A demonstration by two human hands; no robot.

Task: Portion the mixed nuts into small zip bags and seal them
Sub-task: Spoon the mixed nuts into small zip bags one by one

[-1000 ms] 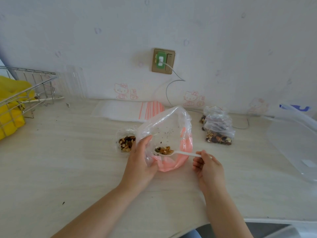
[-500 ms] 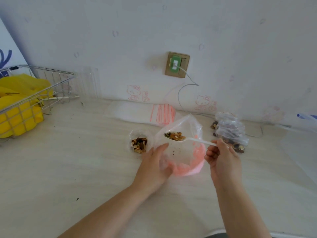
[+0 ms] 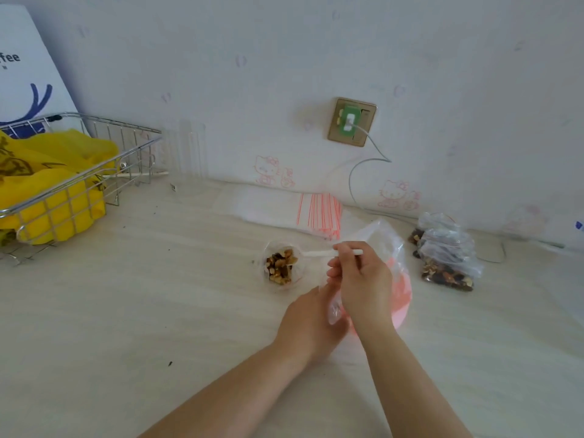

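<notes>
Open small zip bag [image 3: 283, 265] of mixed nuts [image 3: 280, 266], white spoon [image 3: 319, 253] above

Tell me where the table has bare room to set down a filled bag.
Bare table runs wide between the wire basket and the small open bag. It is crowded around the big nut bag, the filled bags and the empty zip bags.

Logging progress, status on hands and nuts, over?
Right hand pinches white plastic spoon over small open nut bag. Left hand grips big clear bag. Nothing blocking.
</notes>
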